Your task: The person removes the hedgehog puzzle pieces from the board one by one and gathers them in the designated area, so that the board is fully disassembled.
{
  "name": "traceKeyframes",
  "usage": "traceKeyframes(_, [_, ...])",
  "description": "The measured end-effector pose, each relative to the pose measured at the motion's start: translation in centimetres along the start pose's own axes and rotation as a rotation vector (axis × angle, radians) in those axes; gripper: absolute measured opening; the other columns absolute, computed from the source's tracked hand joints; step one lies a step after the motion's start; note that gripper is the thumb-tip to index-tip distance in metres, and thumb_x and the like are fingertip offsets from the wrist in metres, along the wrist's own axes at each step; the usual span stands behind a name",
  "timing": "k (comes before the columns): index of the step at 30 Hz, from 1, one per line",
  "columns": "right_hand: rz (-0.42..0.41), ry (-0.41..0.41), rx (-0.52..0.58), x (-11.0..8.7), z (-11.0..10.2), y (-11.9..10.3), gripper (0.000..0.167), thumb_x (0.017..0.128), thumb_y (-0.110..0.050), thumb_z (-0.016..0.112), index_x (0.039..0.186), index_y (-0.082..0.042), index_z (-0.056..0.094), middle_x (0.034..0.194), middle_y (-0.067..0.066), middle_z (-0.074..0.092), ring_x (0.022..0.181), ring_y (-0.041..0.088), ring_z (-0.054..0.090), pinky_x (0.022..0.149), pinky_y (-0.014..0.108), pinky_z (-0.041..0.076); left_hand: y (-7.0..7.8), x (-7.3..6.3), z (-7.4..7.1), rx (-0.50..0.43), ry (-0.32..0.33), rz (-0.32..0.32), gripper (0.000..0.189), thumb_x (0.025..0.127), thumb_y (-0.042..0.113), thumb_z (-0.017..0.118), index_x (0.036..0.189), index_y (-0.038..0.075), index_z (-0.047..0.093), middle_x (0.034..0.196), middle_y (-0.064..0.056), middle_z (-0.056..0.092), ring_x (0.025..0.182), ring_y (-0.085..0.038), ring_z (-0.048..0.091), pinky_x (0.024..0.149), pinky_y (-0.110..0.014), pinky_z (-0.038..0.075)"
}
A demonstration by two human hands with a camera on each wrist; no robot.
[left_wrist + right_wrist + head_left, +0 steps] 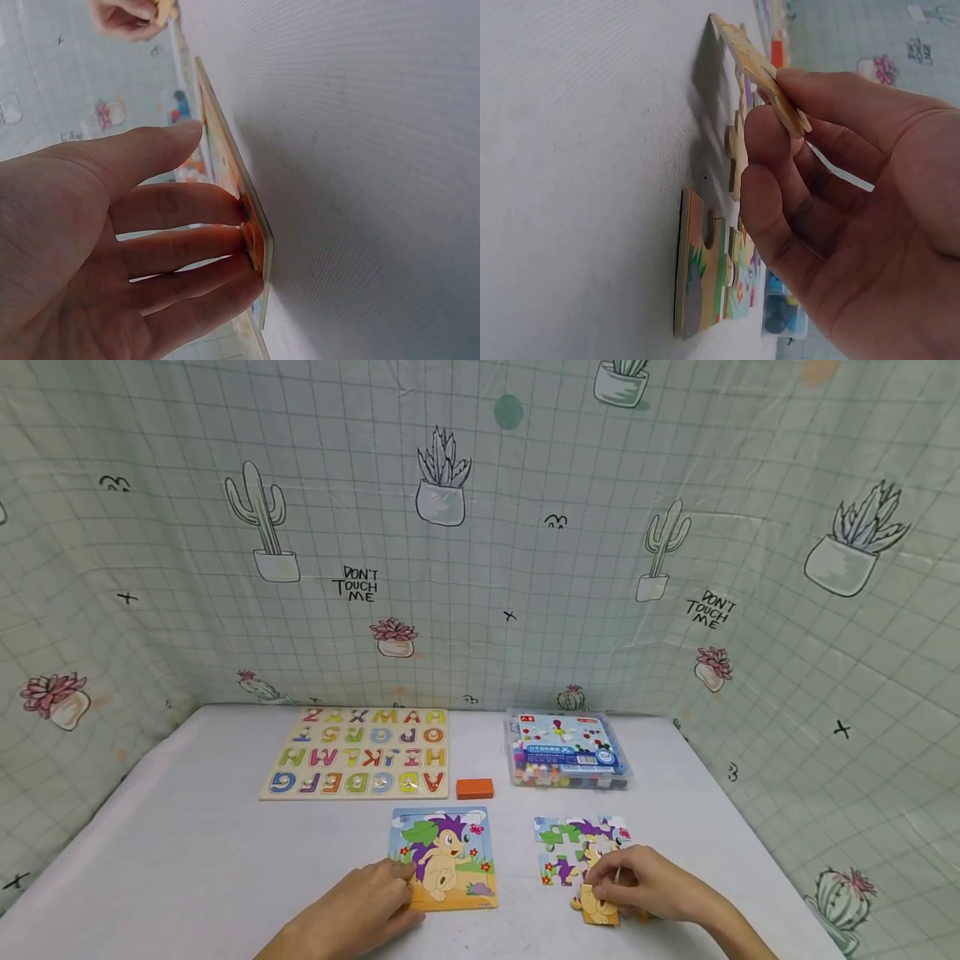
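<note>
A hedgehog picture board (450, 860) lies flat at the front middle of the table. My left hand (367, 897) rests at its left side, with extended fingertips touching the board near the edge; in the left wrist view the thumb (169, 142) stands apart from the fingers. My right hand (648, 881) pinches a wooden puzzle piece (754, 67) between thumb and fingers, tilted above the table. Around that hand lie several loose hedgehog puzzle pieces (555, 835), partly hidden by it. A corner piece with grass and a grey stone (697, 277) shows below the fingers in the right wrist view.
An alphabet board (360, 756) with colourful letters lies at the back left. Beside it sits an orange block (475, 789). A clear plastic box (570, 752) of coloured parts stands at the back right. A patterned curtain (480, 568) encloses the table's back and sides.
</note>
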State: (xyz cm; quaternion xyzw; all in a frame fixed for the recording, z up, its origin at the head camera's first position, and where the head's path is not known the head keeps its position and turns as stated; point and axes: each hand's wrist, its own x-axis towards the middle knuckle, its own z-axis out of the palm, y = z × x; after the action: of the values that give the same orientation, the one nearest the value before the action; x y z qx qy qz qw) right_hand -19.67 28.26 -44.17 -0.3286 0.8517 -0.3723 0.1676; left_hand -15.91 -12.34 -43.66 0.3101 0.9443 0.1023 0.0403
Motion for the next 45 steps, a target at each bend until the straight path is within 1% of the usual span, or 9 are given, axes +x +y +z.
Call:
traceKeyframes(6, [-0.024, 0.013, -0.028, -0.4, -0.2, 0.2, 0.014, 0.096, -0.02, 0.064, 0.102, -0.01, 0.072, 0.081, -0.004, 0.068, 0.062, -0.008, 0.045, 0.051, 0.017, 0.042, 0.1, -0.1, 0.0, -0.011, -0.002, -0.016, 0.027, 0.087, 0.035, 0.073, 0.08, 0.009, 0.076, 0.115, -0.01, 0.071, 0.103, -0.024, 0.067, 0.088, -0.039, 0.057])
traceKeyframes(9, [-0.035, 0.01, -0.04, -0.6, -0.4, 0.5, 0.013, 0.095, -0.019, 0.064, 0.101, -0.01, 0.072, 0.083, -0.002, 0.07, 0.065, -0.008, 0.045, 0.052, 0.017, 0.043, 0.1, -0.1, 0.0, -0.016, -0.005, -0.018, 0.026, 0.087, 0.035, 0.073, 0.08, 0.009, 0.076, 0.115, -0.01, 0.071, 0.104, -0.024, 0.067, 0.088, -0.04, 0.057])
traceKeyframes(14, [-0.054, 0.018, -0.061, -0.7, -0.5, 0.9, 0.011, 0.095, -0.017, 0.065, 0.099, -0.011, 0.073, 0.083, -0.002, 0.071, 0.065, -0.009, 0.046, 0.053, 0.018, 0.045, 0.1, 0.0, 0.0, -0.011, -0.005, -0.019, 0.026, 0.087, 0.035, 0.073, 0.081, 0.009, 0.076, 0.115, -0.01, 0.071, 0.102, -0.024, 0.067, 0.087, -0.04, 0.057])
traceKeyframes(23, [-0.07, 0.067, -0.105, -0.7, -0.1, 1.0, 0.012, 0.092, -0.021, 0.069, 0.099, -0.013, 0.074, 0.092, -0.001, 0.072, 0.068, -0.007, 0.047, 0.055, 0.018, 0.045, 0.2, 0.0, 0.0, -0.017, -0.01, -0.019, 0.027, 0.087, 0.036, 0.073, 0.083, 0.009, 0.077, 0.115, -0.01, 0.071, 0.103, -0.024, 0.067, 0.088, -0.041, 0.056])
traceKeyframes(31, [-0.014, 0.059, -0.098, -0.6, 0.0, 0.9, 0.014, 0.091, -0.025, 0.069, 0.099, -0.014, 0.073, 0.095, 0.0, 0.071, 0.072, -0.005, 0.053, 0.06, 0.02, 0.049, 0.0, -0.1, 0.2, -0.011, -0.001, -0.012, 0.027, 0.087, 0.036, 0.073, 0.08, 0.009, 0.075, 0.114, -0.009, 0.071, 0.1, -0.022, 0.066, 0.087, -0.04, 0.056])
traceKeyframes(37, [0.009, 0.077, -0.149, -0.6, 0.2, 0.9, 0.016, 0.088, -0.026, 0.073, 0.099, -0.017, 0.069, 0.088, -0.007, 0.064, 0.073, -0.004, 0.053, 0.062, 0.019, 0.049, 0.0, -0.1, 0.2, -0.007, 0.015, 0.0, 0.027, 0.087, 0.035, 0.073, 0.077, 0.01, 0.074, 0.112, -0.009, 0.071, 0.098, -0.021, 0.066, 0.085, -0.04, 0.056])
traceKeyframes(41, [0.01, 0.082, -0.173, -0.3, 0.3, 0.6, 0.014, 0.09, -0.027, 0.071, 0.098, -0.017, 0.068, 0.082, -0.012, 0.06, 0.071, -0.005, 0.051, 0.06, 0.018, 0.047, 0.1, -0.1, 0.2, -0.008, 0.006, -0.007, 0.027, 0.087, 0.036, 0.073, 0.078, 0.01, 0.075, 0.113, -0.009, 0.071, 0.099, -0.021, 0.067, 0.086, -0.04, 0.057])
traceKeyframes(45, [0.028, 0.077, -0.173, 0.6, 0.5, -0.1, 0.012, 0.092, -0.028, 0.068, 0.096, -0.017, 0.067, 0.078, -0.014, 0.058, 0.069, -0.005, 0.051, 0.06, 0.018, 0.047, 0.1, 0.0, 0.1, -0.002, 0.002, -0.012, 0.027, 0.086, 0.035, 0.074, 0.08, 0.009, 0.076, 0.115, -0.01, 0.071, 0.102, -0.023, 0.067, 0.088, -0.041, 0.056])
